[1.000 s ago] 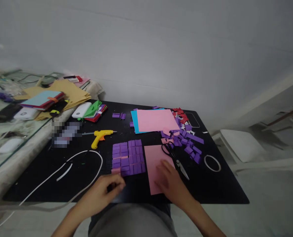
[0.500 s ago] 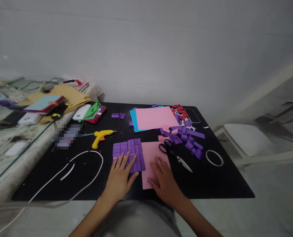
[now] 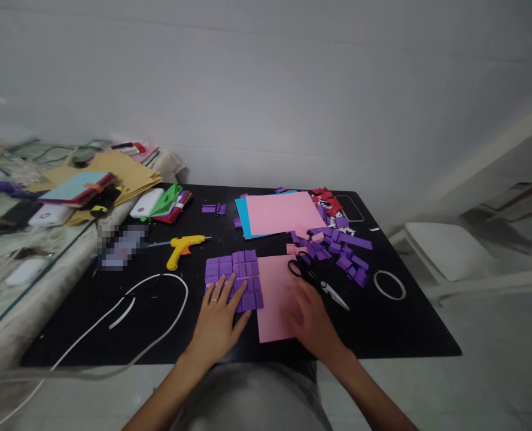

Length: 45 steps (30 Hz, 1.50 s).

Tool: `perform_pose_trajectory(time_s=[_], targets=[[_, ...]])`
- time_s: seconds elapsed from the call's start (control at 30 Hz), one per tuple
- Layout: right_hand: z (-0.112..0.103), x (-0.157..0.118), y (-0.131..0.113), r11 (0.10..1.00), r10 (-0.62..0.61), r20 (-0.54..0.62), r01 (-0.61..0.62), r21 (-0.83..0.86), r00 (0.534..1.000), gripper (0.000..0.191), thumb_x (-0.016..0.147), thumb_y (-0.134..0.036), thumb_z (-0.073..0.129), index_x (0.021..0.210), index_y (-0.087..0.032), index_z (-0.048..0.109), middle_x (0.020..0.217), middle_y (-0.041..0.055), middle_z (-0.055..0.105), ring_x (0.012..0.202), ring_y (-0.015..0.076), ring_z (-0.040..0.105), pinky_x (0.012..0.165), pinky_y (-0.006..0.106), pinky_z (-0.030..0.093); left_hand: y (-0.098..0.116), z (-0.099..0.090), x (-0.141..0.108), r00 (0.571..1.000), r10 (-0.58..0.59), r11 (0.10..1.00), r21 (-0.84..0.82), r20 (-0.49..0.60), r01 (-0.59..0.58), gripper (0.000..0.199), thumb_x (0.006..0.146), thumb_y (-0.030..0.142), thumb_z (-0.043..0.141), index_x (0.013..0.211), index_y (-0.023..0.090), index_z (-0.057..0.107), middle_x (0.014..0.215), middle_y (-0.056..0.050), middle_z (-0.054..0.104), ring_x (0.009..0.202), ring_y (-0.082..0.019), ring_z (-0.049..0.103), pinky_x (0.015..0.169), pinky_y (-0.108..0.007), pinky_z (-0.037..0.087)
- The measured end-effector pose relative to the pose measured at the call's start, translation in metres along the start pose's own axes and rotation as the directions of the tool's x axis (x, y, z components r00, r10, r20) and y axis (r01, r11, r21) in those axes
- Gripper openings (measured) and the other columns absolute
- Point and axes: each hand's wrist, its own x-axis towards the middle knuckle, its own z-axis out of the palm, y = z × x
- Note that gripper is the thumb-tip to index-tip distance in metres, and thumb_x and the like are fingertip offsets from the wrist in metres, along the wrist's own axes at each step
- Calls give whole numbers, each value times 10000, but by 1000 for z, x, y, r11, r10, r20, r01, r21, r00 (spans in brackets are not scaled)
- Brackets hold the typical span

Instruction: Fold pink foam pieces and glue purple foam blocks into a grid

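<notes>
My left hand (image 3: pixel 216 317) lies flat with fingers spread on a square of purple folded paper pieces (image 3: pixel 246 272), set in rows. Beside that square is a sheet of pink paper (image 3: pixel 272 299). Over the sheet's right side is my right hand (image 3: pixel 313 320), its fingers blurred by motion; whether they touch the paper I cannot tell. Black-handled scissors (image 3: pixel 322 285) rest partly on the pink sheet, blades pointing right and toward me.
Loose purple pieces (image 3: pixel 344 251) and red scraps (image 3: pixel 326 200) lie at the right. Farther back are stacked pink and blue sheets (image 3: pixel 283 214). A yellow glue gun (image 3: pixel 182 248), a white cable (image 3: pixel 178 317) and a white ring (image 3: pixel 390 285) also lie on the black table (image 3: pixel 135 341).
My right hand has shifted right and lifted from lying spread on the pink sheet, its fingers now smeared by motion. The left hand stays on the purple square.
</notes>
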Motion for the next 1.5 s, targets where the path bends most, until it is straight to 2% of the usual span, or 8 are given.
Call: perform_pose_trajectory(time_s=[0.1,0.2,0.43,0.73,0.93,1.13,1.37,1.5], targets=[[-14,10,23,980,171,-115,-181,-84,979,330,987,-266,550,1270,-139,662,1307,219,652,1216,360,636,1050,587,546,-1,1,0,1000,-2,1000,-5,0,2,609,1032,471,536,1600,261,465,1668,-130,436,1540,-397,395,1226,-626,338],[-25,15,41,958,246,-97,-258,-128,964,309,951,-188,536,1225,-151,671,1222,200,666,1119,355,647,994,576,560,-1,2,0,1000,-4,1000,-4,1,4,611,1034,475,530,1601,256,464,1669,-137,432,1542,-401,390,1223,-632,340],[-42,14,58,959,268,32,-264,-100,963,360,962,-123,472,1256,-189,669,1176,155,711,1075,326,659,967,516,563,1,-1,1,1000,-16,999,-49,-6,16,605,1021,465,553,1587,262,485,1658,-135,449,1545,-404,385,1223,-639,344],[-53,10,79,945,298,-1,-295,-143,955,362,961,-110,451,1229,-150,690,1143,184,707,1036,337,649,945,534,552,-3,3,-2,991,-98,985,-151,-96,83,723,953,445,655,1579,152,440,1580,-211,508,1459,-392,492,1205,-639,387],[-56,14,80,933,293,-49,-297,-204,955,342,915,-93,477,1146,-178,715,1073,171,704,945,336,658,862,537,557,0,-4,-1,999,-38,995,-98,-35,34,567,984,401,623,1535,291,541,1611,-175,475,1488,-410,460,1189,-665,391],[-49,81,51,969,136,-31,-139,-202,990,238,927,-179,542,1088,-188,717,1109,152,703,1085,343,642,979,510,541,1,-5,0,998,-49,993,-111,-24,46,541,974,382,634,1503,276,586,1605,-171,490,1505,-412,437,1188,-669,397],[-5,183,33,973,77,245,-19,-229,967,499,910,-119,611,1409,-128,602,1540,217,551,1425,329,521,1163,490,427,3,-8,0,999,-52,991,-121,1,52,558,980,372,631,1527,282,559,1616,-159,481,1519,-400,418,1213,-652,378],[9,205,34,962,78,333,17,-274,940,486,933,-58,555,1417,-96,591,1487,235,611,1358,322,591,1125,451,420,3,-8,0,999,-52,992,-113,7,53,566,979,363,637,1533,285,547,1623,-155,470,1528,-388,406,1215,-644,380]])
